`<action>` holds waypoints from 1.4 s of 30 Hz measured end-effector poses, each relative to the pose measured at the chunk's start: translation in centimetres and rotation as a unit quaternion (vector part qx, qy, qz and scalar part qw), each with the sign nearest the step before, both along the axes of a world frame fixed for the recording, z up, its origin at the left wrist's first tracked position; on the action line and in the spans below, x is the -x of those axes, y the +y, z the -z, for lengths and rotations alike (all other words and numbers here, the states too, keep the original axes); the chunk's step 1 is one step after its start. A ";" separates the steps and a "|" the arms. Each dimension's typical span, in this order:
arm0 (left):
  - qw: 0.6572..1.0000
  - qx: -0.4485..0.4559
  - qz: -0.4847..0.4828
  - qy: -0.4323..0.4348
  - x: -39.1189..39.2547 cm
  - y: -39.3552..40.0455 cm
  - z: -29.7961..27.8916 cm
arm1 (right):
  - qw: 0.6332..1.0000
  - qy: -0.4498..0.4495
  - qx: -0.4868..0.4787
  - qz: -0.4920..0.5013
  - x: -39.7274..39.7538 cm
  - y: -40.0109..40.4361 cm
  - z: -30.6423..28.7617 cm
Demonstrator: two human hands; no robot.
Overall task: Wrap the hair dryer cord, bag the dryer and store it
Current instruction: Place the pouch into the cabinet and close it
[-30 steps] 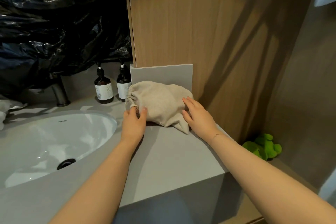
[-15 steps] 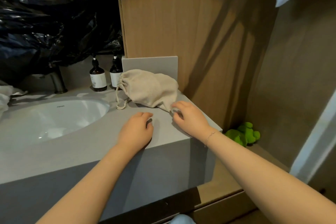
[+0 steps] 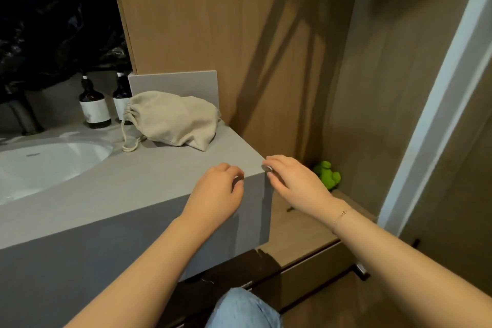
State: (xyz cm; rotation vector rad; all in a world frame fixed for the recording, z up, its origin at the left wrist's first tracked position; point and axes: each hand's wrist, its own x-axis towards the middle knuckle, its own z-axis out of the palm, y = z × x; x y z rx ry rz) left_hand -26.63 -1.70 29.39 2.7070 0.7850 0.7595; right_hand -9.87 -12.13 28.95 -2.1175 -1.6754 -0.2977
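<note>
- Matte grey stone-look surface (image 3: 149, 176), square-edged, with a smooth white oval sink (image 3: 50, 160) sunk in at left.
- Wood-grain wall panels (image 3: 239, 34) behind and at right; crinkled glossy black plastic sheeting (image 3: 53, 21) at upper left.
- Beige coarse-woven drawstring bag (image 3: 173, 120), lumpy and full, lying at the back right corner against a low grey upstand; neck gathered, pale cord (image 3: 129, 138) looped on the surface.
- Two dark amber bottles (image 3: 93, 106) with white labels standing just left of the bag.
- Left hand (image 3: 215, 194) over the front edge, fingers loosely curled, holding nothing.
- Right hand (image 3: 295, 184) at the front right corner, fingers loosely bent, holding nothing, well apart from the bag.
- Bright green soft toy (image 3: 326, 176) on a lower wooden ledge.
</note>
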 end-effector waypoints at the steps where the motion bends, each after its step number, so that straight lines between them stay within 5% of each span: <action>1: 1.000 -0.007 0.015 0.003 -1.0 -0.7 0.0 | 1.000 0.001 -0.004 0.009 -0.7 -1.0 0.2; 9: 0.989 -0.077 0.128 0.015 -8.9 -6.0 0.7 | 0.997 0.032 0.007 0.068 -7.3 -8.6 3.3; 14: 0.986 -0.044 0.149 0.057 -14.0 -6.7 3.6 | 0.991 0.063 0.033 0.111 -11.5 -12.4 6.6; 32: 0.953 0.107 0.149 0.240 -27.3 -3.6 24.3 | 0.960 0.169 0.113 0.190 -23.3 -12.8 23.5; 42: 0.949 0.093 0.140 0.268 -31.6 -1.1 36.0 | 0.909 0.293 0.166 0.244 -26.4 -10.9 35.1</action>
